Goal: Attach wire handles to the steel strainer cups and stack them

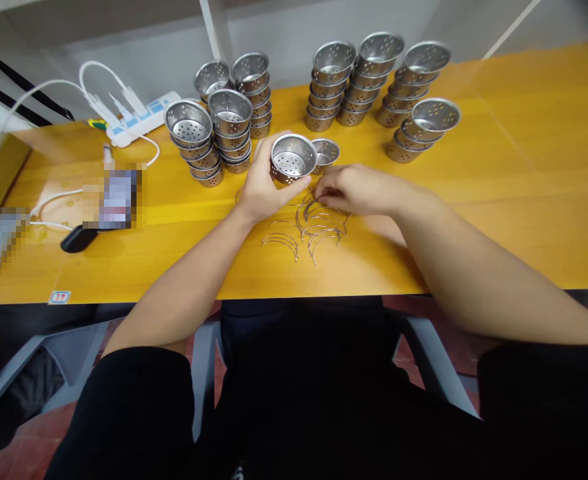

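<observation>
My left hand [267, 183] is wrapped round a perforated metal cup [294, 157], held tilted so that its holed bottom shows. Just behind it on the table stands another metal cup [325, 155]. To the right, the fingers of my right hand [341, 189] are pinched together at the upper edge of a loose pile of thin curved wires [319, 230]; a wire seems to be at the fingertips. More curved wires [281, 241] lie nearer the table's front edge, below my left hand.
Stacks of perforated cups stand at the back left [207, 157] and back right [369, 87]. A white power strip [144, 120] with cables, a phone [119, 199] and a black object [79, 238] lie on the yellow table [524, 200] at left.
</observation>
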A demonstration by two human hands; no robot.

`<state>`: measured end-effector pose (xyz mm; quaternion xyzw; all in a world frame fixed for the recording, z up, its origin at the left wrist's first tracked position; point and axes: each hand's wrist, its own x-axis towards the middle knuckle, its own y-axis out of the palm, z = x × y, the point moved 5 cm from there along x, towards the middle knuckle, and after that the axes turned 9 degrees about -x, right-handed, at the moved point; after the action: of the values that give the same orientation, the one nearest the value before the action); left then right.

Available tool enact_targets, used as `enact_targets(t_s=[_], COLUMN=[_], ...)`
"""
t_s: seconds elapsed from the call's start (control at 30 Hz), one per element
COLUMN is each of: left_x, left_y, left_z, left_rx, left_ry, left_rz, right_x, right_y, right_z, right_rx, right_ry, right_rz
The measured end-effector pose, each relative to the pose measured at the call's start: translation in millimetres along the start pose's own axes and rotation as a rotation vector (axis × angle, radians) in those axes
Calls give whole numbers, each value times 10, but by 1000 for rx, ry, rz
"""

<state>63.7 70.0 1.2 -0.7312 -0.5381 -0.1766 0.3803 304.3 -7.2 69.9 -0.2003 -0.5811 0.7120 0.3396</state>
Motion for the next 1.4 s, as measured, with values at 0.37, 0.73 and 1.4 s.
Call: enact_targets(t_s=[0.37,0.73,1.4], left_x=[-9,37,30], left_y=[4,-67,-72], left_z=[-24,-104,-231], left_rx=[-33,-24,-44], left_ry=[-30,-25,-45], left_rz=[9,52,-26], right_x=[-63,-157,-191], right_y=[-157,-293,-265], right_z=[4,-41,-132], right_rx=[165,352,535], right_ry=[1,113,176], right_rz=[-46,-103,-170])
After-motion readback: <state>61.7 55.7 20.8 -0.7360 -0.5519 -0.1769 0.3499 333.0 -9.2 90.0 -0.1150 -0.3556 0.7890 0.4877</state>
